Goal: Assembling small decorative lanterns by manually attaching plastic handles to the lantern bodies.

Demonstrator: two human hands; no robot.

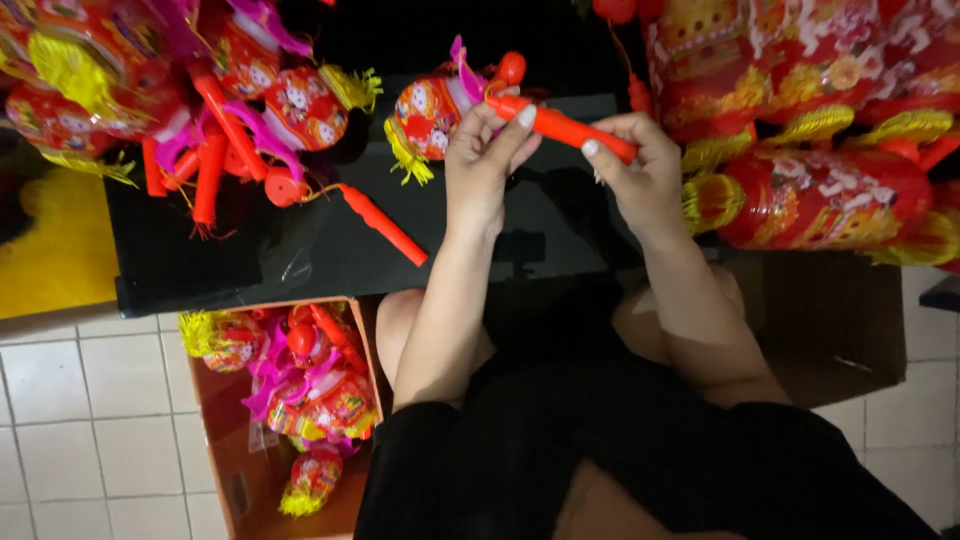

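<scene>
Red plastic lantern handle [565, 127], a slim stick with a round knob at its far end, is held above the black table [250, 260] with both hands closed on it: left hand [480, 160] pinching the knob end, right hand [640, 170] wrapped around the butt. A small round red-and-yellow paper lantern [428, 115] hangs just beyond the knob. Advisable: keep the stick level, brace with the right, work with left fingertips only, avoiding the pink ribbon.

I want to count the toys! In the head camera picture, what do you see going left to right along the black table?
Pile of lantern toys → loose red stick → left hand → red stick being held → right hand → wrapped red lanterns.
</scene>
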